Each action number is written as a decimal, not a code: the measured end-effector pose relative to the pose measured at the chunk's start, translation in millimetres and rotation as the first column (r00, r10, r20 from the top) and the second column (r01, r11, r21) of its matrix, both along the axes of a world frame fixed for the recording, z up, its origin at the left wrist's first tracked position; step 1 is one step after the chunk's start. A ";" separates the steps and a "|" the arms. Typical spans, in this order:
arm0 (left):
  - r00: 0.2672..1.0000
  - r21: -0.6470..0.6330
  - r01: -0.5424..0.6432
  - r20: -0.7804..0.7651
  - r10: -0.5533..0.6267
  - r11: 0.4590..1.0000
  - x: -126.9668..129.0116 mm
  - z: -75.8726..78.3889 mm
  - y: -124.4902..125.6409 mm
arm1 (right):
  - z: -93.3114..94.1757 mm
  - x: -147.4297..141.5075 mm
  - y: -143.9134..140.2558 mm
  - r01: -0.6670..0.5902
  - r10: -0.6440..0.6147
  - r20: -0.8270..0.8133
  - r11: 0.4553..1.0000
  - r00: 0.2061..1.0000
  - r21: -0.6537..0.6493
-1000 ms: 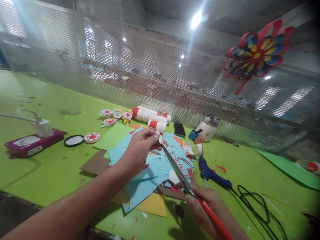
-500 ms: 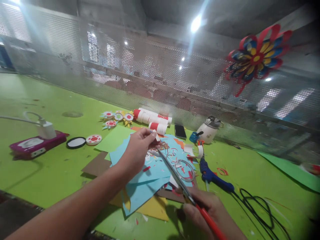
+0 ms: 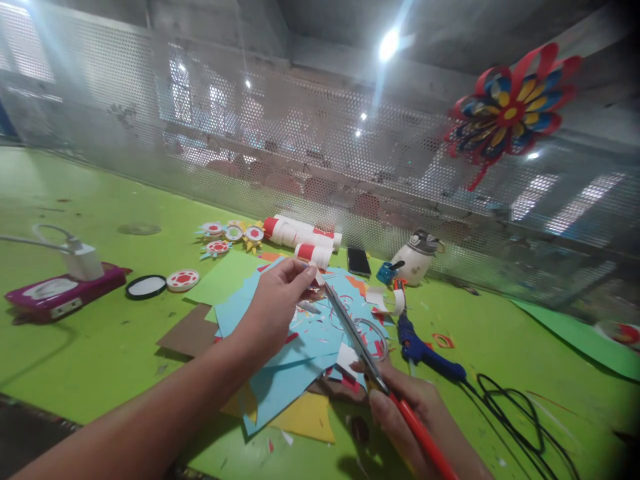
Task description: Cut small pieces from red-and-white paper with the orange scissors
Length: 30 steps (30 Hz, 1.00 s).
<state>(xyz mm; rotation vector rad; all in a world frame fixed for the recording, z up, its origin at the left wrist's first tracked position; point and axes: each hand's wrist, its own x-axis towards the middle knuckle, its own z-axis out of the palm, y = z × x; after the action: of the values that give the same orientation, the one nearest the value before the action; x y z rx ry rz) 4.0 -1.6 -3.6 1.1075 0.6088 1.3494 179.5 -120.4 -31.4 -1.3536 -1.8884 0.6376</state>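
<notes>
My left hand is closed in a pinch on a small piece of white paper, held above the pile of coloured paper. My right hand is wrapped round red-handled scissors. Their long silver blades look nearly closed, and the tips point up and left, just beside the white piece; whether they touch it I cannot tell. Below both hands lie light blue sheets strewn with red and white scraps. A clear ring of tape rests on them, partly behind the blades.
A blue glue gun with a looped black cord lies at right. Paper rolls, a phone and a white jug stand along the mesh panel. At left are a purple power strip and round paper discs.
The scissors' tips have moved slightly up and right, staying close to the white piece. My left hand still pinches it. The whole view has shifted slightly.
</notes>
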 end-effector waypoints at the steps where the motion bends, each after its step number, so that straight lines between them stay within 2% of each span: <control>1: 1.000 0.000 0.007 0.000 -0.007 1.000 0.3 -0.1 -0.6 | -0.7 0.2 0.0 0.002 -0.002 0.000 1.000 1.000 0.008; 11: 0.999 -0.031 0.017 0.044 -0.015 0.999 1.6 0.1 -3.2 | -4.2 2.2 -0.2 0.000 0.001 0.028 1.000 1.000 -0.031; 19: 0.997 -0.045 0.025 0.079 -0.021 0.999 3.9 -1.2 -3.2 | -8.6 4.6 0.6 -0.015 0.015 0.045 1.000 0.999 -0.002; 30: 0.996 -0.058 0.030 0.087 -0.025 0.998 3.9 -1.7 -3.8 | -4.0 1.6 -0.1 -0.036 0.035 -0.026 0.999 0.999 -0.028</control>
<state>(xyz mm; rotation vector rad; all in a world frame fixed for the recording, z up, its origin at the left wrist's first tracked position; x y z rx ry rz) 7.9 -5.3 -5.3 1.0014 0.5644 1.3404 181.1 -120.5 -35.3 -1.3264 -1.8932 0.6981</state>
